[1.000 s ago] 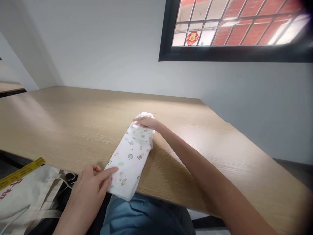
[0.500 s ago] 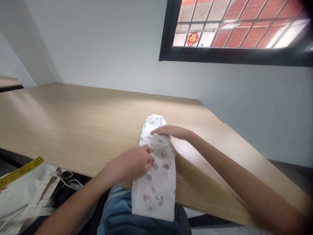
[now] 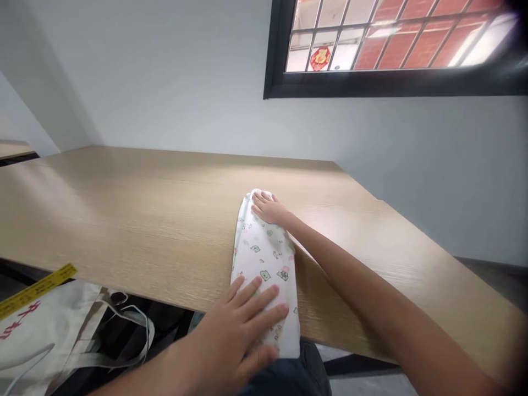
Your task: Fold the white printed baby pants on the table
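Note:
A long, folded piece of white cloth (image 3: pixel 264 250), printed with small cartoon animals, lies lengthwise on the wooden table. Its far end is narrow and rounded, and its near end hangs past the table's front edge over my lap. My right hand (image 3: pixel 267 208) rests flat on the far end, fingers spread and holding nothing. Over the near part is my left hand (image 3: pixel 243 322), palm down with fingers apart, hiding some of the print. Whether the left palm presses on the cloth or hovers just above it I cannot tell.
The wooden table (image 3: pixel 136 220) reaches back to a pale wall (image 3: pixel 185 77). Below its front edge at left are a white cloth bag (image 3: pixel 61 313), a yellow printed strip (image 3: pixel 39 289) and a white cable (image 3: pixel 136 316). A dark-framed window (image 3: pixel 272 85) is at upper right.
My right hand has slid forward to the cloth's far end and flattened. My left hand has opened from a closed shape and moved back towards me. The cloth's far end looks narrower.

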Demonstrator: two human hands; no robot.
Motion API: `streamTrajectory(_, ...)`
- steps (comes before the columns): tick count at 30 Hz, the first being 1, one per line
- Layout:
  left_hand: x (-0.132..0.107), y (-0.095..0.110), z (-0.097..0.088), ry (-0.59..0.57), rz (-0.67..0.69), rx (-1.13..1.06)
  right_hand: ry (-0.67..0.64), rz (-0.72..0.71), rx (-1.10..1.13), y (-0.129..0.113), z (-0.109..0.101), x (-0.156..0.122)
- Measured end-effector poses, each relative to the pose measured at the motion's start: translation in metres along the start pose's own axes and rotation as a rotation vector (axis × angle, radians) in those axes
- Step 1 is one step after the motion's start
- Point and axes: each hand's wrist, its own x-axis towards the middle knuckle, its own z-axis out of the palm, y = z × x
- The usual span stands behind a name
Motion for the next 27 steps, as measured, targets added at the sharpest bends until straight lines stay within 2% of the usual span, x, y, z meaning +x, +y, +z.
streamTrajectory(4,-0.026,-0.001,0.005,0.031,0.116,0.015,0.005,0.002,-0.037,-0.004,-0.005,0.0)
streamTrajectory(8,-0.037,-0.015,-0.004,0.014,0.044,0.045,-0.067,-0.062,-0.022,-0.02,-0.019,-0.025)
streamTrajectory(11,-0.037,-0.025,-0.006,0.07,-0.022,0.125,-0.153,-0.136,0.02,-0.041,-0.03,-0.07)
streamTrajectory(13,-0.036,-0.03,-0.003,0.12,-0.009,0.184,-0.215,-0.225,0.085,-0.057,-0.034,-0.111)
streamTrajectory(15,-0.033,-0.033,0.003,0.178,0.021,0.222,-0.254,-0.255,0.125,-0.074,-0.033,-0.152)
streamTrajectory(18,-0.029,-0.032,0.008,0.309,0.058,0.2,-0.131,-0.379,0.082,-0.092,-0.023,-0.197)
streamTrajectory(20,-0.027,-0.031,0.009,0.396,0.064,0.095,0.017,-0.474,0.05,-0.099,-0.016,-0.211)
streamTrajectory(22,-0.025,-0.03,0.006,0.437,0.032,-0.062,0.152,-0.514,0.088,-0.102,-0.014,-0.213)
streamTrajectory(24,-0.022,-0.029,-0.002,0.432,-0.053,-0.201,0.246,-0.468,0.182,-0.102,-0.018,-0.209)
streamTrajectory(27,-0.021,-0.021,-0.019,0.415,-0.149,-0.316,0.365,-0.289,0.317,-0.103,-0.03,-0.206)
